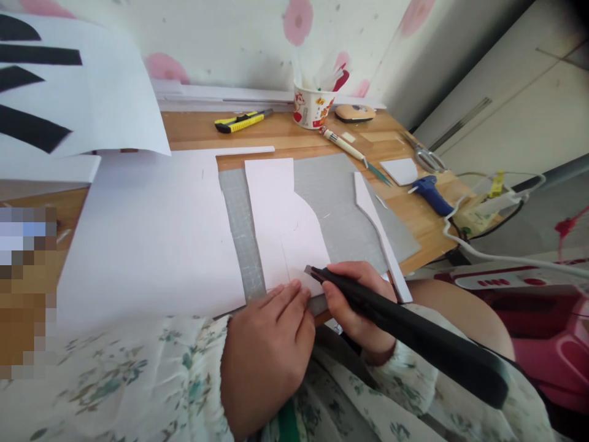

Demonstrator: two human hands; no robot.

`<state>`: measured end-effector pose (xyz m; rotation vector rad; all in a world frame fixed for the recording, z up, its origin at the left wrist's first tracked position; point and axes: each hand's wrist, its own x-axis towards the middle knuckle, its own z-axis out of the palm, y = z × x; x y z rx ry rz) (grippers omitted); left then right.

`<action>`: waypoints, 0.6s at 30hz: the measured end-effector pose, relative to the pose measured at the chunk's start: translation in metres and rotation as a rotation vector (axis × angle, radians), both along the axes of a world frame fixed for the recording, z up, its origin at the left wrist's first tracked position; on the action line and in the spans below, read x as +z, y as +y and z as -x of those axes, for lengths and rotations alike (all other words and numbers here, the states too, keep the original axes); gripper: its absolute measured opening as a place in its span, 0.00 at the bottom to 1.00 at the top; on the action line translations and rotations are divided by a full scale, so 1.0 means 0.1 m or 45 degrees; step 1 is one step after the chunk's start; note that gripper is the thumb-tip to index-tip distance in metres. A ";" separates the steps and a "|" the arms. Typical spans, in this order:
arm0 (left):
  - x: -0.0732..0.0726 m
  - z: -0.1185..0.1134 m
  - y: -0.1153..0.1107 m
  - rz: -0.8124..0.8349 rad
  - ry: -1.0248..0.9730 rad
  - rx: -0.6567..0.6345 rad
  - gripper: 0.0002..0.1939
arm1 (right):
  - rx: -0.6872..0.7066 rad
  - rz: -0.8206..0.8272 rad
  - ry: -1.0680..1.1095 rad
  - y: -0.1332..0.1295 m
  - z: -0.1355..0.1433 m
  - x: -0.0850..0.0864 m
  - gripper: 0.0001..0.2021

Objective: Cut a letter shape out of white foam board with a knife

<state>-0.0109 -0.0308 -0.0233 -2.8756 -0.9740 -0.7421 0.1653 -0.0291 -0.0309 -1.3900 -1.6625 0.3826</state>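
Note:
My left hand [276,350] lies flat on the near end of a white board piece [280,209], fingers stretched out. That piece has a curved right edge and a faint line on it. In my right hand [356,307] is a black utility knife [405,331], its short blade at the board's surface just right of my left fingertips. Under the piece lies a grey cutting mat [331,227]. A narrow white offcut [380,233] with a curved edge rests at the mat's right side, and a large white board [156,239] is on the left.
Behind the mat are a yellow cutter [243,121], a paper cup [314,107] with tools and a white-handled craft knife [343,144]. On the right are scissors [427,156], a blue glue gun [432,194] and cables. A sheet with black shapes [115,92] overhangs the left.

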 end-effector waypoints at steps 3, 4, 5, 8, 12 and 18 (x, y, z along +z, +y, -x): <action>-0.02 0.00 -0.01 0.000 0.003 0.010 0.17 | 0.005 0.009 0.004 0.00 -0.01 -0.02 0.08; -0.02 0.00 -0.01 -0.001 0.006 0.010 0.17 | 0.011 0.010 0.004 0.00 0.00 -0.02 0.08; -0.02 -0.01 -0.01 -0.004 0.010 0.010 0.17 | 0.019 0.009 0.004 0.00 0.00 -0.02 0.09; 0.01 -0.01 -0.03 0.001 0.053 0.027 0.18 | 0.058 -0.012 -0.021 0.01 0.00 -0.01 0.08; 0.07 -0.02 -0.06 0.010 0.154 0.056 0.19 | 0.096 -0.066 -0.107 0.01 -0.02 0.00 0.09; 0.07 -0.02 -0.13 -0.033 0.249 0.062 0.18 | 0.151 -0.141 -0.212 -0.05 -0.05 0.05 0.11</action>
